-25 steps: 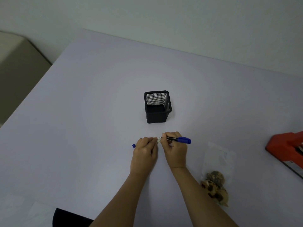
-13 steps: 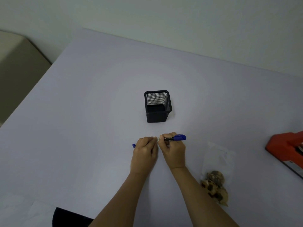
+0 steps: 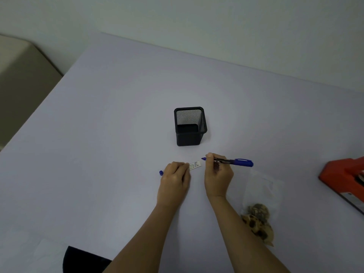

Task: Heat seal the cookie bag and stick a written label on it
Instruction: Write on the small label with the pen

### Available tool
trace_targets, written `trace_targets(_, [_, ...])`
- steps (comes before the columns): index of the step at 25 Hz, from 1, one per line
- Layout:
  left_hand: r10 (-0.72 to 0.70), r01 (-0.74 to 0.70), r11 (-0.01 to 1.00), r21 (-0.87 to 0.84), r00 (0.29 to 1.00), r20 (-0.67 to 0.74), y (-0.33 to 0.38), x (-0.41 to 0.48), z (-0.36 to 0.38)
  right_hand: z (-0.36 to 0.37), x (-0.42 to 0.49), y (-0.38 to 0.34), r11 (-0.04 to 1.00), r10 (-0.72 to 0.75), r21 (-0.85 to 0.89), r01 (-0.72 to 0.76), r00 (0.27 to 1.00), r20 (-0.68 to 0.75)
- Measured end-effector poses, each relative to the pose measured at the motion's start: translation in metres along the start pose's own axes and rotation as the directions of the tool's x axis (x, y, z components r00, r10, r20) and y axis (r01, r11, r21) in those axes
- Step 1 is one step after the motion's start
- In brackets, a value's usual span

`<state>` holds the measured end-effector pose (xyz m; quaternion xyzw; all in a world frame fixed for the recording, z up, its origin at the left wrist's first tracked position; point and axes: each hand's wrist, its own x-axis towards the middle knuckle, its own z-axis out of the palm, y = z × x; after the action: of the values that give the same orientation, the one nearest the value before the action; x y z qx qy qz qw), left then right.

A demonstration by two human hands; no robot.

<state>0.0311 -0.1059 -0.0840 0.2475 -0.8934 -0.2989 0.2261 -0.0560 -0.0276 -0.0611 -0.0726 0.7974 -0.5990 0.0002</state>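
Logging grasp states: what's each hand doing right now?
Left hand: closed, holding down the label by its end.
Right hand: grips the blue pen.

Label (image 3: pixel 195 165) writing unreadably small; orange device (image 3: pixel 343 179) cut by right edge.

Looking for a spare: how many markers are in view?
1. The marker is held in the right hand, beside the label; the mesh holder looks empty. A blue cap shows by the left hand.
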Motion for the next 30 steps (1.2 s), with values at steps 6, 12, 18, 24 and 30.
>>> trace_targets(6, [-0.038, 0.038, 0.999, -0.026, 0.999, -0.003, 0.001, 0.002, -0.001, -0.033, -0.012, -0.035, 0.792, 0.467, 0.430, -0.434, 0.884, 0.032])
trace_targets(12, [-0.031, 0.031, 0.999, -0.010, 0.999, 0.012, 0.001, 0.002, -0.002, -0.070, -0.036, -0.061, 0.441, 0.662, 0.692, -0.572, 0.728, 0.179])
trace_targets(18, [0.017, -0.021, 0.998, 0.062, 0.998, 0.065, 0.004, 0.001, -0.007, -0.091, -0.052, -0.080, 0.328, 0.683, 0.736, -0.593, 0.686, 0.249])
trace_targets(24, [0.046, -0.053, 0.996, 0.073, 0.994, 0.096, 0.008, -0.003, -0.022, -0.099, -0.060, -0.087, 0.326, 0.663, 0.738, -0.590, 0.699, 0.266])
trace_targets(30, [-0.157, 0.159, 0.974, 0.160, 0.987, -0.027, -0.001, -0.005, -0.059, -0.099, -0.060, -0.094, 0.322, 0.633, 0.721, -0.613, 0.706, 0.317])
